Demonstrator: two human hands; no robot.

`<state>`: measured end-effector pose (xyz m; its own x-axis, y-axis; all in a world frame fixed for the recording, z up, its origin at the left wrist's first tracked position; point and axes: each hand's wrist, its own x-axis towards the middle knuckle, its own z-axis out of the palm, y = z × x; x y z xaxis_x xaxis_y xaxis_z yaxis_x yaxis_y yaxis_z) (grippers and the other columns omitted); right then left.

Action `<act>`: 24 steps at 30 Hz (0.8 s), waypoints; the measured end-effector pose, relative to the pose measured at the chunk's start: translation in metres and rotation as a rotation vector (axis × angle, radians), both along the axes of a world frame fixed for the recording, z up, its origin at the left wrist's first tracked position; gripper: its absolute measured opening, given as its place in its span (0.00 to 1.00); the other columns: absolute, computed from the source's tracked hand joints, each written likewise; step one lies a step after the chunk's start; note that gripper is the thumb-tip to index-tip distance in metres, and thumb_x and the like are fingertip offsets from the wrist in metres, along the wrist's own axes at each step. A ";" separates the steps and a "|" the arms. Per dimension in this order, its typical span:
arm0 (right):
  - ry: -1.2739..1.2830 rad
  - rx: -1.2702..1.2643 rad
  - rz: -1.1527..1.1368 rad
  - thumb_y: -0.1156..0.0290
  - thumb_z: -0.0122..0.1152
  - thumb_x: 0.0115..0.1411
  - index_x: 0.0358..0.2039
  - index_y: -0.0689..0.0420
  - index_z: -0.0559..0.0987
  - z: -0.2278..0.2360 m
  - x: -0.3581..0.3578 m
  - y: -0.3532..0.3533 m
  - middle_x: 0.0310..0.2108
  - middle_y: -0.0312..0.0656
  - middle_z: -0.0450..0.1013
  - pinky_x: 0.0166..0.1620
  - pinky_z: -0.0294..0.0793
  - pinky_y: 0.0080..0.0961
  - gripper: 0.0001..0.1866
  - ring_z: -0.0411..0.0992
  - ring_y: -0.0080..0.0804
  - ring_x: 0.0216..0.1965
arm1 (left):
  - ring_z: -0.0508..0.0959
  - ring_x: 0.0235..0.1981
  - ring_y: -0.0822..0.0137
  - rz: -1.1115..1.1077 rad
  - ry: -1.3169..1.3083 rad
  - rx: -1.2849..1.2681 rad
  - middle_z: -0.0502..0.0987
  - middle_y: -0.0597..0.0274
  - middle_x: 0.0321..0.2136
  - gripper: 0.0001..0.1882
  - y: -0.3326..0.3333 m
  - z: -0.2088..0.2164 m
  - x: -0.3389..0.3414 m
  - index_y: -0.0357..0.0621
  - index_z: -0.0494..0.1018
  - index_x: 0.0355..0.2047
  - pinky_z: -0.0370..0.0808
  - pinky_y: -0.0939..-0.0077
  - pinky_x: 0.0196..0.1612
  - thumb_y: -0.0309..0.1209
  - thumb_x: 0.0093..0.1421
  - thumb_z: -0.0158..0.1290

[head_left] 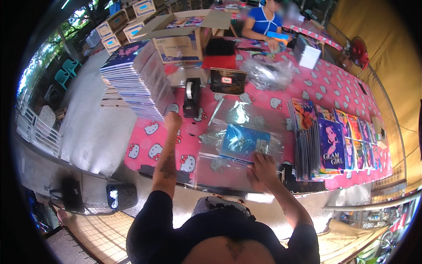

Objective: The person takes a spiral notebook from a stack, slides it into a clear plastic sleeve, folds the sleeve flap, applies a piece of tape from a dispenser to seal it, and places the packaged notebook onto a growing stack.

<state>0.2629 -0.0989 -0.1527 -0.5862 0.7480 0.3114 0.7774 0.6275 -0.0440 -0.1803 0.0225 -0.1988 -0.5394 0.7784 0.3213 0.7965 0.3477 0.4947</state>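
Observation:
My left hand (172, 119) is closed beside the lower near corner of a tall stack of notebooks (145, 81); whatever its fingers may hold is hidden. Just to its right stands a black tape dispenser (191, 101) with a pale roll. My right hand (263, 170) lies with fingers extended on the lower right corner of a blue notebook (244, 143). Clear plastic sheets (220, 174) lie around and over this notebook on the table.
Spiral notebooks with colourful covers (332, 143) stand in rows at right. Behind the dispenser are an open cardboard box (178, 46), a dark pouch (228, 81) and crumpled plastic (269, 74). Across the pink patterned table (189, 149), a person in blue (263, 22) handles books near a white-edged stack (307, 52).

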 end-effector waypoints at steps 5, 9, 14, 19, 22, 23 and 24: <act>0.010 0.031 -0.014 0.53 0.68 0.48 0.45 0.57 0.76 0.000 -0.001 -0.002 0.40 0.38 0.71 0.46 0.73 0.34 0.28 0.73 0.35 0.43 | 0.82 0.22 0.62 -0.585 -0.583 -0.103 0.82 0.54 0.22 0.12 -0.056 0.054 0.139 0.44 0.83 0.26 0.76 0.66 0.27 0.39 0.53 0.61; 0.081 0.068 0.007 0.53 0.70 0.45 0.40 0.56 0.77 -0.006 0.004 0.002 0.38 0.37 0.71 0.45 0.73 0.34 0.26 0.73 0.34 0.42 | 0.83 0.28 0.57 -0.618 -0.448 -0.377 0.82 0.52 0.25 0.18 -0.080 0.087 0.263 0.41 0.83 0.28 0.78 0.65 0.34 0.45 0.54 0.60; 0.089 0.035 0.015 0.51 0.67 0.49 0.45 0.55 0.76 -0.010 0.012 0.001 0.39 0.37 0.70 0.42 0.71 0.36 0.27 0.73 0.35 0.42 | 0.81 0.45 0.47 -0.536 -0.037 -0.679 0.81 0.43 0.39 0.22 -0.080 0.071 0.284 0.44 0.82 0.37 0.77 0.58 0.47 0.51 0.55 0.59; 0.230 -0.003 -0.007 0.49 0.65 0.54 0.50 0.54 0.76 0.009 0.014 0.001 0.41 0.39 0.70 0.47 0.67 0.42 0.29 0.70 0.36 0.46 | 0.81 0.39 0.44 -0.523 0.108 -0.496 0.81 0.44 0.34 0.23 -0.094 0.053 0.272 0.44 0.81 0.33 0.76 0.51 0.46 0.53 0.56 0.58; 0.193 -0.007 -0.056 0.47 0.63 0.56 0.50 0.51 0.78 0.002 0.017 0.007 0.44 0.39 0.70 0.50 0.64 0.44 0.27 0.69 0.37 0.49 | 0.81 0.39 0.44 -0.544 0.190 -0.402 0.81 0.45 0.33 0.22 -0.108 0.044 0.271 0.44 0.79 0.38 0.75 0.50 0.44 0.51 0.58 0.57; 0.183 -0.086 -0.088 0.47 0.62 0.56 0.50 0.49 0.79 0.000 0.017 0.013 0.46 0.39 0.70 0.51 0.63 0.44 0.26 0.69 0.38 0.49 | 0.79 0.42 0.47 -0.545 0.123 -0.479 0.80 0.47 0.36 0.22 -0.112 0.059 0.275 0.45 0.78 0.38 0.72 0.50 0.47 0.52 0.58 0.56; 0.177 -0.165 -0.117 0.46 0.62 0.56 0.49 0.48 0.80 -0.004 0.016 0.021 0.47 0.39 0.71 0.51 0.63 0.44 0.25 0.69 0.38 0.50 | 0.78 0.45 0.50 -0.541 0.059 -0.558 0.78 0.49 0.38 0.21 -0.119 0.075 0.276 0.47 0.76 0.37 0.68 0.51 0.50 0.52 0.58 0.55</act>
<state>0.2787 -0.0775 -0.1567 -0.4403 0.8563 0.2699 0.8150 0.5073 -0.2800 0.0961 -0.0965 -0.1234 -0.0328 0.9834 -0.1786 0.9458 0.0883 0.3125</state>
